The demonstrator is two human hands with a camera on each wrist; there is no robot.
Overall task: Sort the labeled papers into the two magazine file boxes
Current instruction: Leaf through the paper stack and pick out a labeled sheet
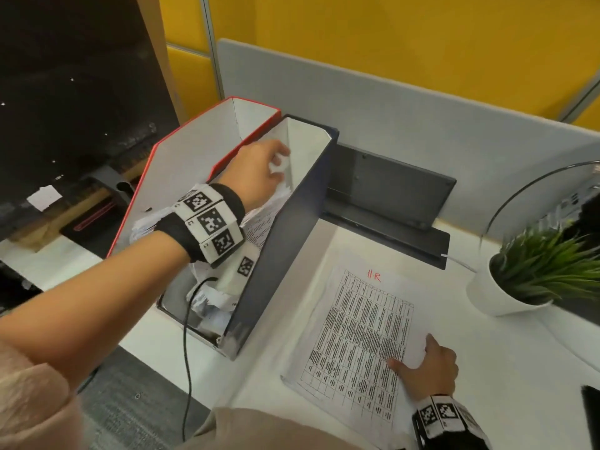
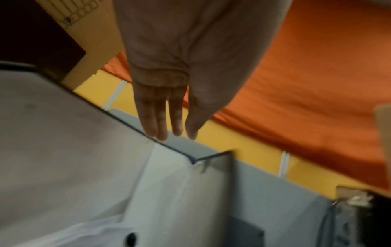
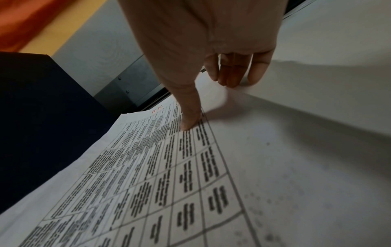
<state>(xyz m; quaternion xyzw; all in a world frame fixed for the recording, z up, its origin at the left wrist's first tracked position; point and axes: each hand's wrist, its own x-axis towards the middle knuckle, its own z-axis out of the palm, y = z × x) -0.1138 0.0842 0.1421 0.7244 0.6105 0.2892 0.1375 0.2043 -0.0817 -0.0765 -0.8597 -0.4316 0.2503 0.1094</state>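
Note:
Two magazine file boxes stand side by side at the left: a red-edged box (image 1: 194,157) and a dark blue box (image 1: 285,254) that has crumpled and printed papers (image 1: 259,219) inside. My left hand (image 1: 279,160) reaches into the back of the dark box; in the left wrist view its fingers (image 2: 160,123) are straight over the box rim (image 2: 190,150) and hold nothing. A printed table sheet marked "H-R" in red (image 1: 357,336) lies on the desk. My right hand (image 1: 410,349) has its thumb (image 3: 188,123) pressed on the sheet (image 3: 169,183), with the fingers curled at its right edge.
A potted plant (image 1: 535,274) stands at the right. A dark grey cable hatch (image 1: 389,190) lies behind the sheet, below a grey partition (image 1: 389,108). A dark monitor (image 1: 65,92) fills the left. A black cable (image 1: 186,352) hangs from my left wrist.

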